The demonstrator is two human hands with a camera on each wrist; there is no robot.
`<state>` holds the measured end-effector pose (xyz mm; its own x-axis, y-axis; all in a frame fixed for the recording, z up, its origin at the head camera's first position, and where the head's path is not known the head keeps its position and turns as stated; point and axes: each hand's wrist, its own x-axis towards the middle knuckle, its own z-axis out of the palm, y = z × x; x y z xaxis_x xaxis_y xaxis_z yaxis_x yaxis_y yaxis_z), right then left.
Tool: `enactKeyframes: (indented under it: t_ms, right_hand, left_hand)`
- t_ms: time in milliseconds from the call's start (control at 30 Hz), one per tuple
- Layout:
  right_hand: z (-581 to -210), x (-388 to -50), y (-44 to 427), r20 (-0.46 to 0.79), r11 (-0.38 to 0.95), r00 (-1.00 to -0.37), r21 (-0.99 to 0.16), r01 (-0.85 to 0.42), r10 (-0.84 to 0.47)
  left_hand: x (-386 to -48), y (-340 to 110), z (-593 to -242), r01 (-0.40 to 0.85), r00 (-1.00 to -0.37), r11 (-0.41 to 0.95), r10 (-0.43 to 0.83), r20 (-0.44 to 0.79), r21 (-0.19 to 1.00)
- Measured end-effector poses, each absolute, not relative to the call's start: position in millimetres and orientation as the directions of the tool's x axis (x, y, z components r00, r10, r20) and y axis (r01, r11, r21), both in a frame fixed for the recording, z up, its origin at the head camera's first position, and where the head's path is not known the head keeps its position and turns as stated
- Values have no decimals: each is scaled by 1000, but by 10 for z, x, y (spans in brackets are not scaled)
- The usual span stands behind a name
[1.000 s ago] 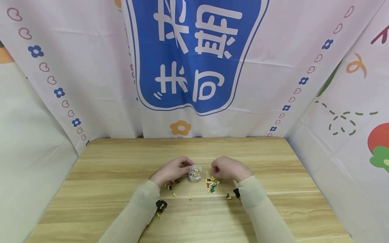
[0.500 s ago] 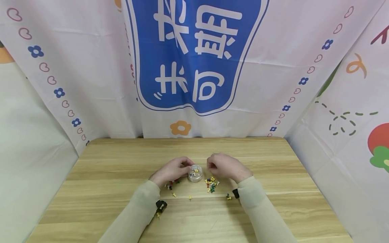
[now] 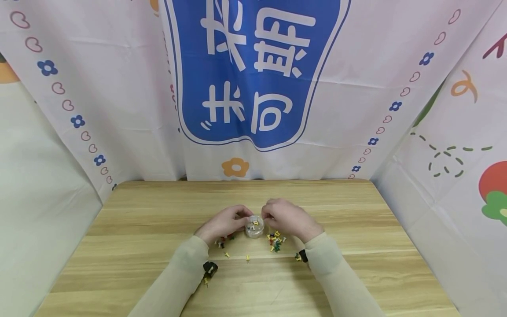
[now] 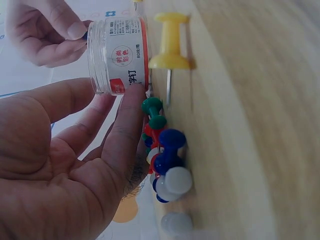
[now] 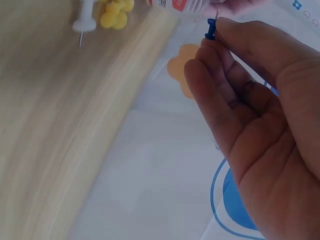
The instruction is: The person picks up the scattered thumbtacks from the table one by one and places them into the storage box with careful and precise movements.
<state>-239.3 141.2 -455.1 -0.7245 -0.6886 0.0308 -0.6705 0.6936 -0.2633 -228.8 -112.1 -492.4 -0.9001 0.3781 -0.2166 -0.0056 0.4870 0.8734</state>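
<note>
My left hand [image 3: 225,222] grips a small round clear jar [image 3: 255,231] standing on the table, its thumb and fingers around the side. A printed label [image 4: 122,55] shows on the jar in the left wrist view. A few yellow and pale push pins lie inside. Right beside the jar's rim, my right hand [image 3: 291,219] pinches a blue push pin [image 5: 210,30] between thumb and fingertip, its metal point upward in the right wrist view. One heap of mixed push pins [image 3: 275,241] lies below the right hand; another heap [image 4: 160,145] lies near the left palm.
Loose yellow push pins [image 3: 247,258] are scattered on the wooden table [image 3: 348,273] in front of the jar. More pins lie near both wrists, some by a black device [image 3: 210,267] at the left wrist. A printed cloth [image 3: 332,154] hangs behind the table's back edge.
My right hand has moved left, from above the right heap to the jar's rim. The left hand and the jar have stayed in place.
</note>
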Motion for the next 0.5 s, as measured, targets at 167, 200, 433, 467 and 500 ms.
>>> enactKeyframes:
  t_ms: [167,200,433,467,500]
  right_hand:
    - [-4569,-2385,1358,53,660,-688,-239,-713,-724]
    - [-4576,-2385,1351,53,656,-684,-238,-716,-728]
    - [-4593,-2361,1308,32,659,-685,-239,-713,-728]
    - [-4596,-2358,1302,33,659,-683,-235,-715,-730]
    - [-4602,-2358,1300,35,657,-680,-229,-718,-732]
  left_hand:
    - [-2292,-1126,-4924,-14,-899,490,376,-226,871]
    - [-2293,-1128,-4926,-15,-899,492,375,-227,871]
    - [-2297,-1134,-4934,-11,-898,494,377,-226,869]
    - [-2297,-1134,-4935,-10,-899,495,377,-225,869]
    - [-2297,-1135,-4935,-9,-899,496,377,-224,869]
